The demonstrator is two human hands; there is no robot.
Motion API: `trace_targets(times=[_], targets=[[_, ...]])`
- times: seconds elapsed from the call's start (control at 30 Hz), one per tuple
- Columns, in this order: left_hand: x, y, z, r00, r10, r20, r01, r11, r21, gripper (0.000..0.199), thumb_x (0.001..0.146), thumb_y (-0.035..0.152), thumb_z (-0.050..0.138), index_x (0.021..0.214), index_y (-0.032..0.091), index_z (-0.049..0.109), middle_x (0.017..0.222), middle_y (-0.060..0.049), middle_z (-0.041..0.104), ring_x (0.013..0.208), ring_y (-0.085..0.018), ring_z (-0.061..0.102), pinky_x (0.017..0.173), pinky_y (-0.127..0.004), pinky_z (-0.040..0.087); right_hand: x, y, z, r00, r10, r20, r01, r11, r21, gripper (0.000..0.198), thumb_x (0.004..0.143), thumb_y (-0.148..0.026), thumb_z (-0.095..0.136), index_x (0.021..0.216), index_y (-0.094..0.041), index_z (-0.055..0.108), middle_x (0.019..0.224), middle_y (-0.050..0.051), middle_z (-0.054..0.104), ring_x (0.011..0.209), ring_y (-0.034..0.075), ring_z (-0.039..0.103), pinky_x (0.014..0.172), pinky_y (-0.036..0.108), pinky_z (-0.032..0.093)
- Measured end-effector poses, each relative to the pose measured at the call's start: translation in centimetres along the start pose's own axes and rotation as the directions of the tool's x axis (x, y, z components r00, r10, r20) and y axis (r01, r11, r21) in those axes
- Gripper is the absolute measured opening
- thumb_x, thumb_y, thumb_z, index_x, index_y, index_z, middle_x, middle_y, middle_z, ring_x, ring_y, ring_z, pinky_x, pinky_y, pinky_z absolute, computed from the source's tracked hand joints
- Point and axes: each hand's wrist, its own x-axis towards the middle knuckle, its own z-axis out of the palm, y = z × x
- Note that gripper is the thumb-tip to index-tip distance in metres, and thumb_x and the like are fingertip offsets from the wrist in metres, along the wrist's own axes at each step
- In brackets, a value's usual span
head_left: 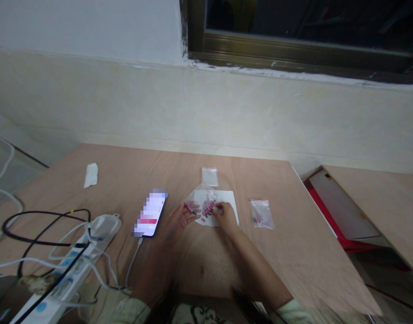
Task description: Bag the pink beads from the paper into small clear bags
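Note:
My left hand [178, 221] is palm up at the left edge of a white paper sheet [231, 198], its fingers loosely spread. Across those fingers lies a short row of pink and dark beads [190, 208], which the hand holds. More pink and dark beads [209, 208] are gathered on the sheet between the hands, with a few loose ones near its front. A clear plastic bag [200, 192] lies at the upper left of the sheet. My right hand [226, 218] is closed in a pinch beside the bead pile; whatever is between its fingertips is too small to make out.
Left of the sheet lies a lit phone [152, 211] on a charging cable. A power strip [76, 261] with tangled cords covers the left front. Small zip bags lie behind [210, 176] and right [262, 213] of the sheet. A white scrap [91, 175] sits far left.

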Motion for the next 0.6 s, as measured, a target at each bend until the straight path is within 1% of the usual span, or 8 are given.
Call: trace_targets(times=[0.2, 0.33, 0.43, 0.47, 0.53, 0.57, 0.6], targets=[[-0.4, 0.1, 0.2, 1.0, -0.003, -0.017, 0.004, 1.0, 0.023, 0.025, 0.078, 0.037, 0.049, 0.083, 0.014, 0.058, 0.087, -0.007, 0.065, 0.087, -0.021, 0.06, 0.083, -0.043, 0.045, -0.1, -0.2, 0.0, 0.996, -0.017, 0.09, 0.021, 0.999, -0.046, 0.012, 0.069, -0.017, 0.051, 0.076, -0.013, 0.059, 0.08, 0.008, 0.056, 0.079, 0.017, 0.05, 0.074, 0.029, 0.04], [-0.2, 0.2, 0.2, 1.0, 0.002, -0.02, -0.001, 0.999, 0.032, 0.024, 0.077, 0.037, 0.05, 0.084, 0.015, 0.058, 0.086, -0.007, 0.065, 0.089, -0.022, 0.06, 0.084, -0.044, 0.044, -0.2, -0.3, -0.1, 0.992, -0.033, 0.119, 0.041, 0.997, -0.065, 0.011, 0.069, -0.017, 0.051, 0.076, -0.014, 0.059, 0.08, 0.007, 0.056, 0.079, 0.017, 0.05, 0.073, 0.028, 0.04], [-0.3, 0.4, 0.7, 1.0, 0.008, -0.011, -0.008, 0.998, 0.065, 0.027, 0.077, 0.038, 0.049, 0.086, 0.014, 0.059, 0.086, -0.007, 0.065, 0.09, -0.023, 0.059, 0.085, -0.045, 0.044, -0.2, -0.3, -0.2, 0.99, -0.034, 0.135, 0.044, 0.996, -0.073, 0.01, 0.067, -0.016, 0.053, 0.074, -0.015, 0.059, 0.078, 0.006, 0.056, 0.076, 0.016, 0.051, 0.07, 0.027, 0.04], [-0.7, 0.6, 1.0, 1.0, 0.018, -0.009, -0.017, 0.993, 0.118, 0.029, 0.078, 0.04, 0.047, 0.086, 0.014, 0.059, 0.087, -0.008, 0.066, 0.091, -0.023, 0.059, 0.085, -0.046, 0.043, -0.1, -0.3, -0.3, 0.99, -0.031, 0.139, 0.042, 0.996, -0.075, 0.009, 0.066, -0.016, 0.053, 0.073, -0.015, 0.059, 0.077, 0.005, 0.056, 0.075, 0.016, 0.051, 0.069, 0.027, 0.04], [-2.2, 1.1, 1.8, 0.999, 0.054, 0.001, -0.052, 0.96, 0.275, 0.034, 0.08, 0.042, 0.042, 0.089, 0.015, 0.06, 0.092, -0.011, 0.065, 0.098, -0.026, 0.056, 0.088, -0.048, 0.041, 0.1, -0.2, -0.3, 0.989, -0.03, 0.143, 0.042, 0.996, -0.076, 0.006, 0.065, -0.016, 0.054, 0.07, -0.015, 0.058, 0.075, 0.005, 0.057, 0.073, 0.015, 0.051, 0.067, 0.026, 0.039], [-3.3, 1.5, 2.3, 0.993, 0.12, 0.017, -0.116, 0.905, 0.408, 0.032, 0.079, 0.04, 0.044, 0.093, 0.016, 0.06, 0.099, -0.011, 0.064, 0.105, -0.026, 0.052, 0.092, -0.047, 0.038, 0.1, -0.1, -0.2, 0.989, -0.03, 0.144, 0.041, 0.996, -0.074, 0.005, 0.065, -0.016, 0.054, 0.068, -0.016, 0.057, 0.073, 0.004, 0.057, 0.072, 0.015, 0.051, 0.066, 0.026, 0.039], [-4.6, 1.8, 2.7, 0.987, 0.158, 0.023, -0.152, 0.881, 0.447, 0.03, 0.075, 0.035, 0.052, 0.1, 0.019, 0.058, 0.112, -0.009, 0.058, 0.114, -0.025, 0.044, 0.099, -0.046, 0.03, 0.2, 0.0, -0.2, 0.989, -0.03, 0.146, 0.04, 0.997, -0.07, 0.004, 0.065, -0.016, 0.054, 0.067, -0.016, 0.057, 0.072, 0.004, 0.057, 0.07, 0.015, 0.051, 0.065, 0.025, 0.039]])
